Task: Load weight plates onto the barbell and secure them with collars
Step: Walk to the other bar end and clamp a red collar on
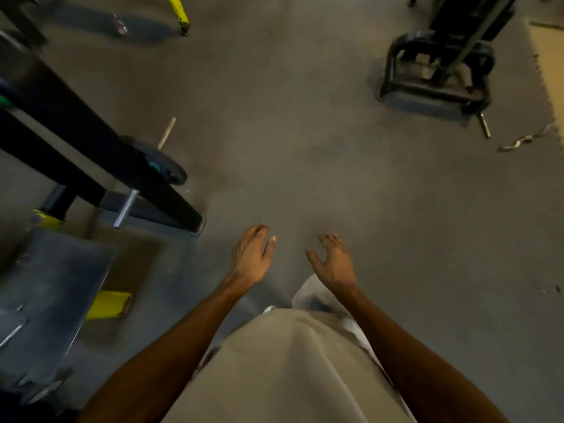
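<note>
My left hand [251,254] and my right hand [332,261] hang side by side over the grey floor, a little ahead of my body. Both are empty, with the fingers curled loosely and apart. A dark weight plate [158,161] with a teal centre leans against the black rack frame [91,138] at the left, well ahead of my left hand. A bare metal peg [125,208] sticks out of that frame below the plate. No barbell or collar is clearly in view.
A black machine base with stacked plates [436,65] stands at the upper right, a short steel pin [485,126] by its foot. A yellow leg [180,13] is at the top left, a metal platform [45,300] and yellow foot [108,304] at the lower left.
</note>
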Action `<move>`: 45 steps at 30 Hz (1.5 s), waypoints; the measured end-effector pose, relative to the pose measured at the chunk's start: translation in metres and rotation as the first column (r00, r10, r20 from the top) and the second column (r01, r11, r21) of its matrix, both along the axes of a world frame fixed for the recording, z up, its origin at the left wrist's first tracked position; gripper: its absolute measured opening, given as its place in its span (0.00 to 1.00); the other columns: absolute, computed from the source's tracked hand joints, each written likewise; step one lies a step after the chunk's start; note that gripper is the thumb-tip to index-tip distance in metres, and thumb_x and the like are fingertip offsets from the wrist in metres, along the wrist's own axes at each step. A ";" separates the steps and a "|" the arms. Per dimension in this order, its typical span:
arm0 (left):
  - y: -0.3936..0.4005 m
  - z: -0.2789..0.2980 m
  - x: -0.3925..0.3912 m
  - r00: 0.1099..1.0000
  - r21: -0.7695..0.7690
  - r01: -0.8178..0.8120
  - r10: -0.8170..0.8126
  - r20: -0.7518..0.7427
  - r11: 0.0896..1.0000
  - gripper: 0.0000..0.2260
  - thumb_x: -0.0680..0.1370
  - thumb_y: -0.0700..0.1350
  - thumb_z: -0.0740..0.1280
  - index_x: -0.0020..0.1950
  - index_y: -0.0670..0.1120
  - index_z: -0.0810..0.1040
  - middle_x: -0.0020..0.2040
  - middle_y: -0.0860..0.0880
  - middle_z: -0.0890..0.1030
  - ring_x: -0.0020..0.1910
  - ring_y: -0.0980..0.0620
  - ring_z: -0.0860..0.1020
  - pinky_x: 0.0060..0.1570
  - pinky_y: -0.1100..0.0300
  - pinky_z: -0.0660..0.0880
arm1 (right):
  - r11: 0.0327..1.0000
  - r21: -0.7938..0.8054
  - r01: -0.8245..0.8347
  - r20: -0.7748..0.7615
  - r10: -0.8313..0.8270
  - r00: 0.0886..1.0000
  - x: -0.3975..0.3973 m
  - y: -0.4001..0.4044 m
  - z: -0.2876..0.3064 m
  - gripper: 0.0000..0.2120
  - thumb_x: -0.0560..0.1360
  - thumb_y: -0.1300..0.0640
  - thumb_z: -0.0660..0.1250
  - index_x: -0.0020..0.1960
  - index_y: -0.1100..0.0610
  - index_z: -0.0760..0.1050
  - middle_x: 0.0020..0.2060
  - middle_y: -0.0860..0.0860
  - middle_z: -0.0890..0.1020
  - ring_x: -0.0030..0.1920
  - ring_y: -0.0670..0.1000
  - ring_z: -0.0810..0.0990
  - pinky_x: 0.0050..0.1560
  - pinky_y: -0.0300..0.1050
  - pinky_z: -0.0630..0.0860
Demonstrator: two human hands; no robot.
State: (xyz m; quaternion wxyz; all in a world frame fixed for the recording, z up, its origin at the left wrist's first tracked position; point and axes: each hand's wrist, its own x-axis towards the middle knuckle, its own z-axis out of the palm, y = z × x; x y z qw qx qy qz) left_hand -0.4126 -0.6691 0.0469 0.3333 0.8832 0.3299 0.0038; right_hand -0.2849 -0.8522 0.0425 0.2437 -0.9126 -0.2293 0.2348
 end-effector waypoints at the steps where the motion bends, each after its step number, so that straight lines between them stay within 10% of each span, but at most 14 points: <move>1: 0.015 -0.001 0.020 1.000 0.001 -0.005 0.005 -0.002 1.000 0.28 0.82 0.58 0.56 0.71 0.41 0.79 0.71 0.39 0.79 0.69 0.36 0.77 0.69 0.44 0.74 | 1.000 -0.004 -0.020 -0.007 0.020 1.000 0.024 0.018 -0.003 0.29 0.81 0.45 0.69 0.75 0.63 0.73 0.75 0.61 0.74 0.79 0.61 0.67 0.80 0.52 0.62; 16: 0.275 0.011 0.286 0.920 0.093 -0.367 0.376 -0.111 0.926 0.33 0.83 0.64 0.50 0.73 0.41 0.77 0.76 0.39 0.74 0.74 0.37 0.73 0.76 0.47 0.67 | 0.916 0.029 -0.399 -0.026 0.400 0.916 0.359 0.364 0.007 0.31 0.82 0.45 0.68 0.79 0.60 0.69 0.78 0.59 0.70 0.80 0.58 0.66 0.80 0.50 0.60; 25: 0.459 -0.009 0.358 0.798 0.110 -0.591 0.599 -0.063 0.799 0.21 0.87 0.56 0.59 0.68 0.43 0.80 0.74 0.40 0.77 0.74 0.40 0.74 0.75 0.42 0.70 | 0.797 0.027 -0.604 -0.003 0.604 0.797 0.440 0.604 0.008 0.31 0.82 0.42 0.66 0.80 0.56 0.67 0.80 0.55 0.69 0.80 0.54 0.66 0.80 0.49 0.62; 35: 0.693 0.003 0.381 0.642 0.166 -0.757 0.767 0.012 0.632 0.29 0.84 0.60 0.53 0.68 0.40 0.81 0.70 0.39 0.80 0.69 0.39 0.78 0.72 0.45 0.73 | 0.599 0.023 -0.801 0.031 0.800 0.599 0.464 0.879 0.022 0.30 0.81 0.45 0.68 0.78 0.58 0.71 0.76 0.56 0.74 0.77 0.56 0.71 0.77 0.49 0.67; 45: 0.829 0.021 0.361 0.189 0.121 -0.976 0.980 0.062 0.180 0.28 0.84 0.58 0.58 0.76 0.39 0.74 0.75 0.38 0.75 0.73 0.37 0.73 0.75 0.42 0.69 | 0.237 0.161 -0.958 0.018 0.970 0.243 0.404 1.115 0.047 0.28 0.82 0.46 0.68 0.78 0.59 0.70 0.75 0.56 0.75 0.75 0.57 0.74 0.75 0.50 0.71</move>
